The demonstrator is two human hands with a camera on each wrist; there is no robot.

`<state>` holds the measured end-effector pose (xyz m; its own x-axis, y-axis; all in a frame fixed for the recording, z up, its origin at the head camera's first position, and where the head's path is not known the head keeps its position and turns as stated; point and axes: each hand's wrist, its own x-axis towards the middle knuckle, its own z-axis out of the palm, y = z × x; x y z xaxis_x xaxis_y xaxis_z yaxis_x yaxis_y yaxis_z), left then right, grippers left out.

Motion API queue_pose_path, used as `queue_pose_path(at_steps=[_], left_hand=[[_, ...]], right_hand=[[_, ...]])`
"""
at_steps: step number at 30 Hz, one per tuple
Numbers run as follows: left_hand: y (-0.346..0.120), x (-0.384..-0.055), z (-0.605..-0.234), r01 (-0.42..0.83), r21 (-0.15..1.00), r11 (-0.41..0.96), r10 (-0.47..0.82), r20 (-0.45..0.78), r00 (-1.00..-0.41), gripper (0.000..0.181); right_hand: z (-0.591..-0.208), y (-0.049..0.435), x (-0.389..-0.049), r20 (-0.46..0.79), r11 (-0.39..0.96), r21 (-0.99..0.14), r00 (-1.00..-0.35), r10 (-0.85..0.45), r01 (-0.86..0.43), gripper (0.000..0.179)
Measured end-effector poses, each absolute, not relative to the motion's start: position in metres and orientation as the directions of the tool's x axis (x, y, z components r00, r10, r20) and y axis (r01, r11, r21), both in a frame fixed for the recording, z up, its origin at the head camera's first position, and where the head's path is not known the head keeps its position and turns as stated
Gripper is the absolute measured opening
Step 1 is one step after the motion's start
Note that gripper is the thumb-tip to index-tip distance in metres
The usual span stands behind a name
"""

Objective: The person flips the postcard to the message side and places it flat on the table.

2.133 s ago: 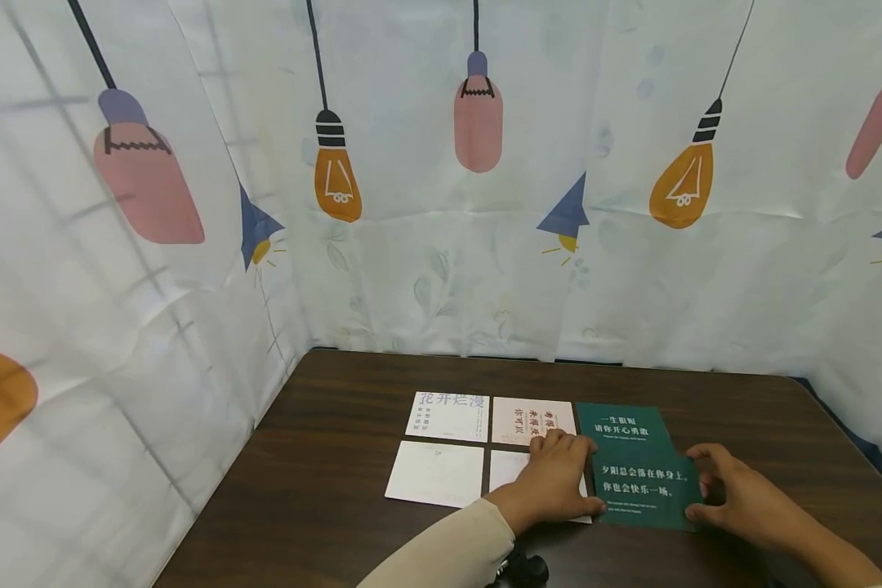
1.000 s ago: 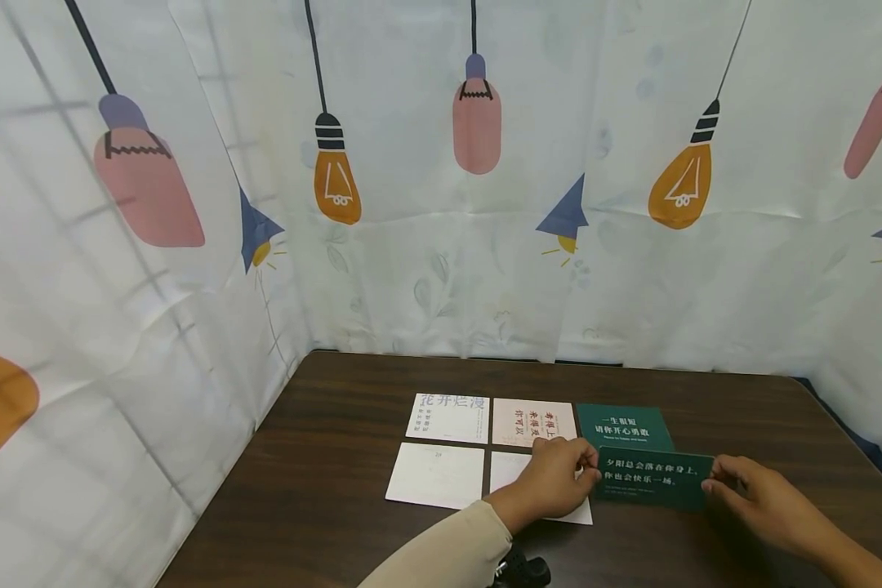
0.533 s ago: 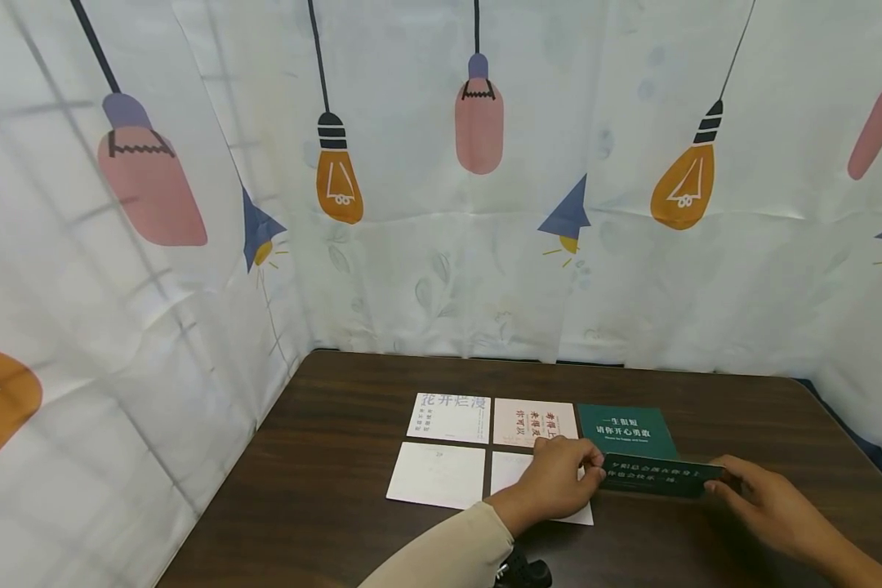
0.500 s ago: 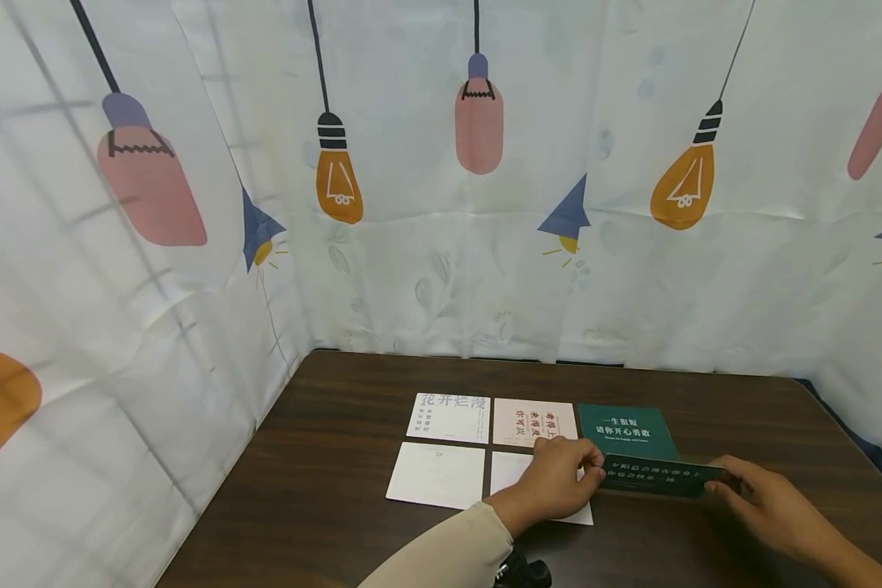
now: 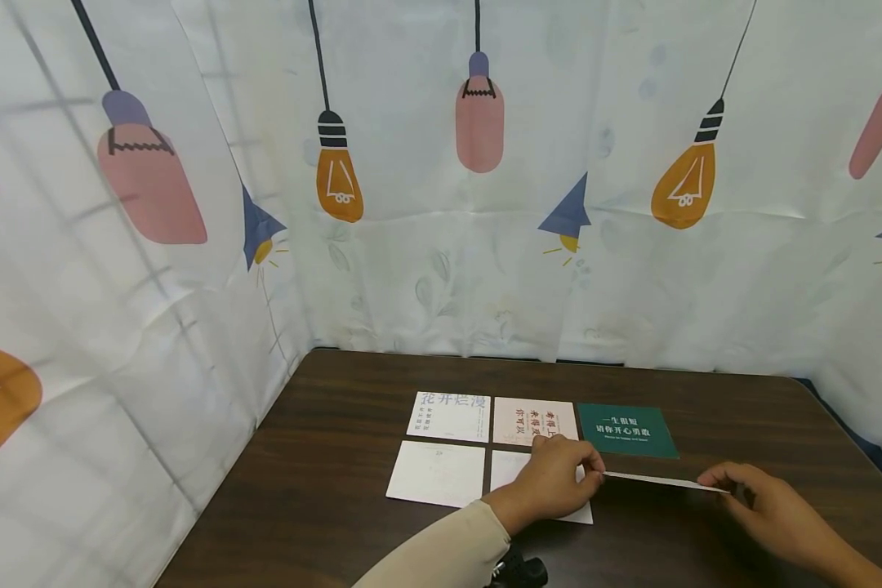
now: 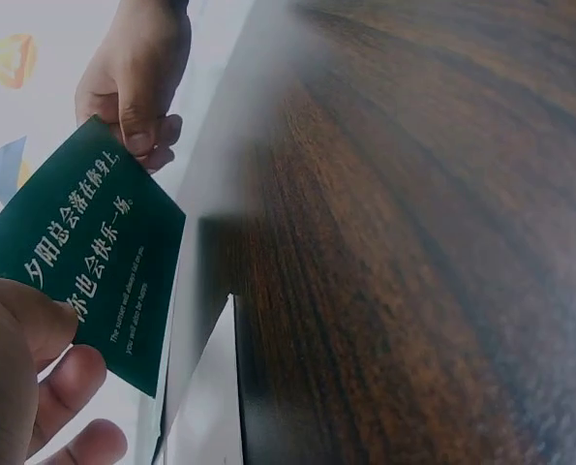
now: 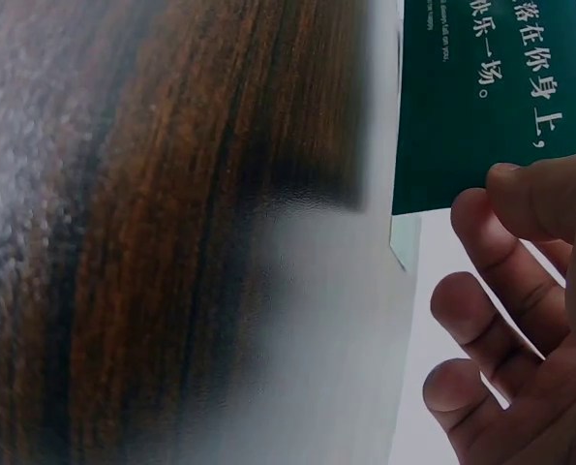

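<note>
Pinching the held green card (image 6: 104,242) by its left and right ends, the left hand (image 5: 547,483) and right hand (image 5: 772,506) keep it edge-on to the head view, on the near side of the flat green card (image 5: 627,430). It looks light and springy (thin stock, probably easy to crease), so a gentle fingertip hold near the short edges should suit.

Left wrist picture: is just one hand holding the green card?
No, the left hand and right hand each pinch an end of the green card.
</note>
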<state>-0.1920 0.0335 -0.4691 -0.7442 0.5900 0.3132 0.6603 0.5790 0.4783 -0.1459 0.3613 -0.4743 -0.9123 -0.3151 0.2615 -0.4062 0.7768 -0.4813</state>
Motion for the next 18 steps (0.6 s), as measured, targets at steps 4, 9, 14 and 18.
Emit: queue_pose_path(at_steps=[4, 9, 14, 18], left_hand=[[0.0327, -0.1915, -0.4691, 0.659, 0.469, 0.589, 0.593, 0.303, -0.746, 0.005], [0.0323, -0.1908, -0.4703, 0.666, 0.444, 0.6, 0.597, 0.306, -0.741, 0.005], [0.0322, -0.1908, -0.4714, 0.674, 0.419, 0.608, 0.603, 0.309, -0.736, 0.007], [0.0325, -0.1903, -0.4715, 0.678, 0.408, 0.611, 0.611, 0.301, -0.732, 0.012]], right_hand=[[-0.475, 0.3617, -0.145, 0.248, 0.795, -0.465, -0.919, -0.306, -0.39, 0.038], [-0.4755, 0.3628, -0.1438, 0.203, 0.81, -0.469, -0.935, -0.289, -0.352, 0.039], [-0.4766, 0.3623, -0.1439, 0.213, 0.824, -0.447, -0.936, -0.279, -0.348, 0.037], [-0.4778, 0.3624, -0.1438, 0.213, 0.837, -0.428, -0.938, -0.274, -0.341, 0.033]])
